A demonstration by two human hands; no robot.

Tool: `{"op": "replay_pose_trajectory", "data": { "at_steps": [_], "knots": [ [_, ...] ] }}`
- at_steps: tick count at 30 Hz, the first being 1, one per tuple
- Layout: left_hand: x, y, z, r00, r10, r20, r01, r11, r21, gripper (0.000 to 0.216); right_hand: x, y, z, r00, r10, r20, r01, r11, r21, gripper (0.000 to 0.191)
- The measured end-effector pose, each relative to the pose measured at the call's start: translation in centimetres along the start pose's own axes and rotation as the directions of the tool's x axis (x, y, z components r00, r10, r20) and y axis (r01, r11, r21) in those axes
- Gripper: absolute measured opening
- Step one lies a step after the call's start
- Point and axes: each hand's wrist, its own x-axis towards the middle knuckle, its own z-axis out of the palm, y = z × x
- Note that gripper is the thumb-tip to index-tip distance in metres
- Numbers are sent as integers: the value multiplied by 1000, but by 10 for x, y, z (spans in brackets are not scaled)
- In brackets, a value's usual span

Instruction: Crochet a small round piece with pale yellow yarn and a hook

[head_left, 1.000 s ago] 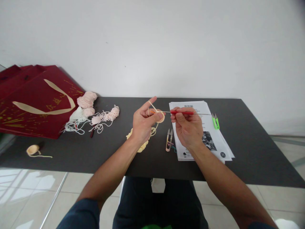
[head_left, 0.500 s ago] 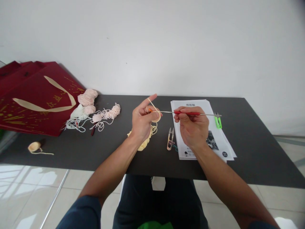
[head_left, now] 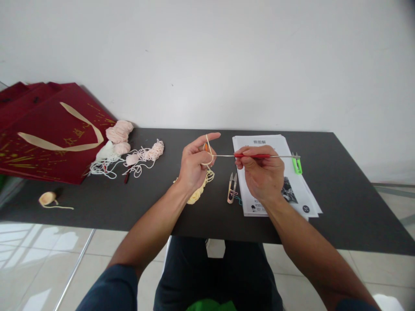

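My left hand (head_left: 194,166) pinches a strand of pale yellow yarn (head_left: 208,142), which is looped over its outstretched index finger. Something small and orange shows at those fingers. In my right hand (head_left: 262,172) is a crochet hook (head_left: 259,156) with a red grip, held level like a pencil. The hook's metal shaft reaches left to the yarn at the left fingertips; its tip is hidden there. Below the left hand, a pale yellow skein (head_left: 195,196) lies on the table, partly covered by the wrist.
Thread snips (head_left: 232,188) lie beside printed sheets (head_left: 259,211) under my right hand. A green-handled tool (head_left: 296,165) rests on the sheets' right edge. Pink yarn (head_left: 152,151), white yarn (head_left: 105,162) and a dark red bag (head_left: 48,134) are left. A small cream piece (head_left: 47,198) sits front left.
My left index finger has tipped from pointing up to nearly level, toward the right. The yarn loop has moved with it, and the crochet hook has shifted slightly left.
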Motion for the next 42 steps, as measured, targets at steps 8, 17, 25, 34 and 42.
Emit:
{"op": "replay_pose_trajectory", "data": {
  "at_steps": [8, 17, 25, 34, 42],
  "knots": [
    [-1, 6, 3, 995, -99, 4, 99, 994, -36, 54, -2, -3, 1, 999, -35, 4, 35, 999, -36, 12],
    [-1, 12, 2, 968, -236, 82, 244, 965, -101, 53, -2, -4, 1, 1000, -26, 13, 26, 1000, -4, 14],
    [1, 4, 1, 995, 8, 95, -6, 1000, -30, 54, 1, -6, 7, 988, 137, -71, -126, 982, 139, 13],
    [-2, 2, 2, 995, 74, 67, -79, 994, 75, 62, 1, -8, 10, 983, 158, -90, -147, 983, 113, 16],
    [-1, 6, 2, 1000, 22, 8, -22, 1000, 22, 54, 1, -6, 6, 997, 64, -49, -60, 996, 69, 15]
  ]
}}
